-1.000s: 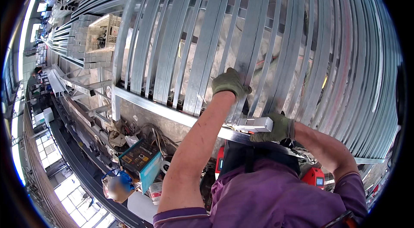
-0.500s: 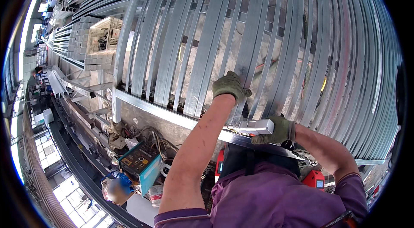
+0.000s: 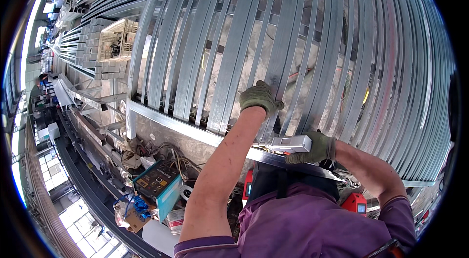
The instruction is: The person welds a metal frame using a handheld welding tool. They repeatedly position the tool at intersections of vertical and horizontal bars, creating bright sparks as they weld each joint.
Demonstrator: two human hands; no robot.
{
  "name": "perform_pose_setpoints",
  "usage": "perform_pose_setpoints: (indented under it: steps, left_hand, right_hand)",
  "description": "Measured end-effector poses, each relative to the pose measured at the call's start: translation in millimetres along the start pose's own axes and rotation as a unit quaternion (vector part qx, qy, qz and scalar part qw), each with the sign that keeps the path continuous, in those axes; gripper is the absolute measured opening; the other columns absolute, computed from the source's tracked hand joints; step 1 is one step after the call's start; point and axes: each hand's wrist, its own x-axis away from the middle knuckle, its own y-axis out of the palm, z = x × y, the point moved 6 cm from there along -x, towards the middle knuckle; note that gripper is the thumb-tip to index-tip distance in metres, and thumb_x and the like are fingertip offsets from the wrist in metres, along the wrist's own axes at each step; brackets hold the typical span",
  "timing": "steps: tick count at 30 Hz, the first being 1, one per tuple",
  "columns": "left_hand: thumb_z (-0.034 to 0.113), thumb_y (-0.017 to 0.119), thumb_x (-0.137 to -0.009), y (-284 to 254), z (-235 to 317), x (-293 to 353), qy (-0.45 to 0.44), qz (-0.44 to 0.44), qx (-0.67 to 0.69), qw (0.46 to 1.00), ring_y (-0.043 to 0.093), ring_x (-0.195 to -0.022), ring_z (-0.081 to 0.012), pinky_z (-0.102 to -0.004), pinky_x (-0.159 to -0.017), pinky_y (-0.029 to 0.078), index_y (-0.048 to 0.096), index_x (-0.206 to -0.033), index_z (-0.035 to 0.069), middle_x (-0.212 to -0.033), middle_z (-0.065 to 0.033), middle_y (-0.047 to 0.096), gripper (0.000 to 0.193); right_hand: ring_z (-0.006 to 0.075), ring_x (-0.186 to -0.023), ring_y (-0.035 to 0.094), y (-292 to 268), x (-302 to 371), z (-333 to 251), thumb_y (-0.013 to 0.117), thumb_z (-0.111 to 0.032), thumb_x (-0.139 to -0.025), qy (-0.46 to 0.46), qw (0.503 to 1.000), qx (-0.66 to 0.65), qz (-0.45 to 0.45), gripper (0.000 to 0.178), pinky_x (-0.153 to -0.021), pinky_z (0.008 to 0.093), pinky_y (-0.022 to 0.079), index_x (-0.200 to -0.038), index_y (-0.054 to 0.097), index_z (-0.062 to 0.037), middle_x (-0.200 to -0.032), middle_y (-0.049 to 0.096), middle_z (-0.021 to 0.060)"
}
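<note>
My left hand (image 3: 257,98), in a green work glove, is closed over a narrow metal bar (image 3: 264,38) of a large grey metal grille. Its thumb points right, towards the neighbouring wide bar (image 3: 285,38); the undersides of the fingers are hidden. My right hand (image 3: 317,147), gloved too, grips a silver, box-shaped welding gun (image 3: 293,144). The gun's narrow front end points left, close to the near frame rail (image 3: 193,133) where the bars end. My left forearm crosses above that rail.
A teal machine with a dark panel (image 3: 156,178) stands at lower left among cables and a spool (image 3: 186,191). Red boxes with small displays (image 3: 354,203) sit close to my body. Further left are a cream crate (image 3: 118,41) and stacked metal tubes (image 3: 88,45).
</note>
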Motion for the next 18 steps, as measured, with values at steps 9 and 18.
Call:
perform_pose_setpoints:
  steps: [9, 18]
  left_hand:
    - [0.075, 0.085, -0.084, 5.4, -1.4, -2.8, 0.001, -0.022, 0.008, 1.0, 0.072, -0.136, -0.0366, -0.0478, -0.111, 0.058, 0.058, -0.152, -0.002, -0.145, -0.0207, 0.073, 0.106]
    - [0.078, 0.085, -0.08, 3.2, -0.6, -2.1, 0.004, -0.016, -0.003, 1.0, 0.077, -0.127, -0.0345, -0.0461, -0.106, 0.061, 0.054, -0.15, -0.007, -0.135, -0.0231, 0.077, 0.114]
  right_hand:
    - [0.0214, -0.087, 0.081, -0.2, 2.7, 2.3, 0.094, -0.065, -0.085, -0.017, 1.0, 0.021, 0.009, 0.075, -0.079, 0.0371, 0.064, -0.137, 0.078, -0.0128, -0.105, 0.085, 0.0098]
    - [0.0224, -0.101, 0.08, -2.1, 9.4, -0.7, 0.092, -0.064, -0.088, -0.001, 1.0, 0.008, -0.007, 0.073, -0.09, 0.0366, 0.062, -0.138, 0.078, -0.0122, -0.113, 0.085, 0.0116]
